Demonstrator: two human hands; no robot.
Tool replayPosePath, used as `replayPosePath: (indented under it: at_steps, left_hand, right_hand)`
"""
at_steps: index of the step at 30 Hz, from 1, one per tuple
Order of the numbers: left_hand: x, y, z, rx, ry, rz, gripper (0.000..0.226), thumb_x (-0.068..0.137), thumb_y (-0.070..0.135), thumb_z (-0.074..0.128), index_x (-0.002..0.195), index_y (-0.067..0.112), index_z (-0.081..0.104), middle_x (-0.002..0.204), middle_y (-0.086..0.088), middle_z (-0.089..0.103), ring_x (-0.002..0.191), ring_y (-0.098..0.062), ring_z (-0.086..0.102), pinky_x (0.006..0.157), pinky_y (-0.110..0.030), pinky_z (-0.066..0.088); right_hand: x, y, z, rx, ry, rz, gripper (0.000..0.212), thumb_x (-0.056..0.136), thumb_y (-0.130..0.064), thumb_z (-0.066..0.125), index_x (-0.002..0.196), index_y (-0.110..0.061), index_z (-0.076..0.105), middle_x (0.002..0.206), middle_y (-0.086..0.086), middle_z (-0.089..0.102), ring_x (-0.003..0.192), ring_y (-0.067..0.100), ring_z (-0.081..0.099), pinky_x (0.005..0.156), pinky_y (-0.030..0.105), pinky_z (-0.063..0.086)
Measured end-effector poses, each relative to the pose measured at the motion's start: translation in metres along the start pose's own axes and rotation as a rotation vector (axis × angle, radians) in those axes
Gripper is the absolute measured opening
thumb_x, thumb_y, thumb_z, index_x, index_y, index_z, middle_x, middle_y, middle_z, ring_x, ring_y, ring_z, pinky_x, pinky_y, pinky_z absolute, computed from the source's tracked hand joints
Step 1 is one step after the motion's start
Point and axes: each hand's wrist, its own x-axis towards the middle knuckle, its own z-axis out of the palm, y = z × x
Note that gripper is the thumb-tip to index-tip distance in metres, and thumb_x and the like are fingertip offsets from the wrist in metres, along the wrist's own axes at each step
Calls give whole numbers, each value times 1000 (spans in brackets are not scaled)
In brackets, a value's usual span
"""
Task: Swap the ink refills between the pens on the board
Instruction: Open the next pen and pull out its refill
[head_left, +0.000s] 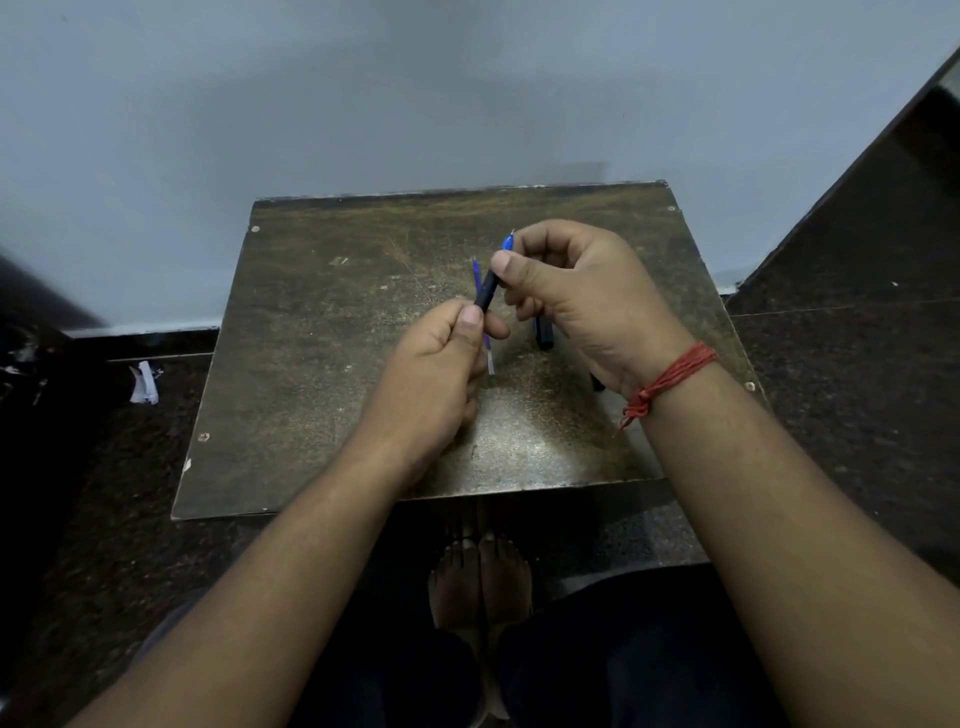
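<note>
Over the worn brown board (322, 364), both hands meet around a dark pen barrel (487, 291). My left hand (441, 374) pinches its lower end together with a thin blue ink refill (477, 274), whose clear tail sticks out below my fingers. My right hand (582, 296) grips the barrel's upper end, where a blue tip (507, 242) pokes out past my thumb. Another dark pen part (543, 335) lies on the board under my right hand, partly hidden.
The board rests on a dark speckled floor (857, 374) against a pale wall. A crumpled white scrap (143, 383) lies on the floor at the left. My bare feet (480, 582) are just below the board's near edge.
</note>
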Motion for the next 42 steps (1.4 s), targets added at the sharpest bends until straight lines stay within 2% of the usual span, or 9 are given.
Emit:
replayPosePath:
  at_steps: [3, 6, 9, 13, 21, 26, 33, 36, 42]
  left_hand:
    - [-1, 2, 1, -27, -2, -12, 33, 108, 25, 34, 89, 16, 59, 55, 6, 30, 42, -5, 21, 43, -22, 16]
    - [-1, 1, 2, -22, -2, -9, 32, 108, 25, 34, 89, 16, 59, 53, 10, 33, 41, -5, 22, 44, -23, 17]
    - [-1, 1, 3, -19, -1, -10, 31, 108, 24, 34, 90, 15, 58, 52, 11, 34, 40, -4, 23, 44, -23, 17]
    - [-2, 1, 5, -39, -2, -17, 31, 108, 23, 34, 91, 14, 57, 53, 10, 33, 40, -4, 22, 42, -20, 18]
    - [-2, 2, 4, -40, 13, -25, 32, 108, 25, 34, 90, 16, 58, 53, 10, 33, 40, -4, 22, 42, -21, 18]
    - [-2, 1, 4, -46, 6, -18, 33, 108, 26, 35, 88, 18, 59, 53, 10, 32, 41, -4, 21, 42, -21, 17]
    - [-1, 1, 3, -64, 16, -41, 33, 108, 28, 35, 89, 17, 60, 54, 9, 31, 41, -3, 22, 41, -20, 19]
    - [-1, 1, 3, -54, 11, -36, 32, 108, 29, 35, 90, 17, 59, 53, 10, 32, 41, -3, 23, 40, -20, 20]
    - [-1, 1, 3, -70, 8, -34, 33, 108, 27, 35, 89, 17, 59, 53, 9, 31, 40, -3, 21, 41, -19, 18]
  right_hand:
    - [-1, -3, 0, 139, -21, 45, 13, 90, 1, 63, 99, -3, 70, 87, 12, 70, 75, 17, 64, 70, 31, 53]
    - [-3, -5, 2, 221, -4, 87, 15, 92, -5, 64, 106, -3, 68, 95, 14, 71, 80, 18, 65, 70, 28, 55]
    - [-2, -3, 4, 167, 39, 87, 11, 88, -19, 73, 93, -11, 67, 85, 6, 69, 75, 16, 63, 62, 27, 50]
    - [-2, -2, 8, 151, 60, 66, 10, 88, -12, 73, 86, -10, 64, 74, 5, 65, 64, 15, 58, 55, 26, 46]
    - [-6, -9, 7, 300, 45, 115, 21, 91, -3, 65, 111, 0, 63, 101, 20, 73, 82, 21, 68, 61, 25, 53]
    - [-4, -3, 9, 133, 89, 96, 15, 87, -17, 74, 92, -10, 63, 83, 9, 67, 72, 15, 64, 61, 29, 51]
    - [-6, -8, 10, 171, 47, 114, 12, 94, -5, 59, 101, -6, 70, 95, 13, 75, 78, 15, 68, 64, 25, 52]
    - [-7, -9, 11, 192, 52, 102, 12, 95, -16, 64, 103, -8, 68, 102, 18, 74, 83, 18, 69, 66, 26, 55]
    - [-6, -3, 12, 88, 107, 74, 15, 88, -17, 74, 92, -9, 62, 82, 9, 66, 69, 12, 63, 63, 27, 54]
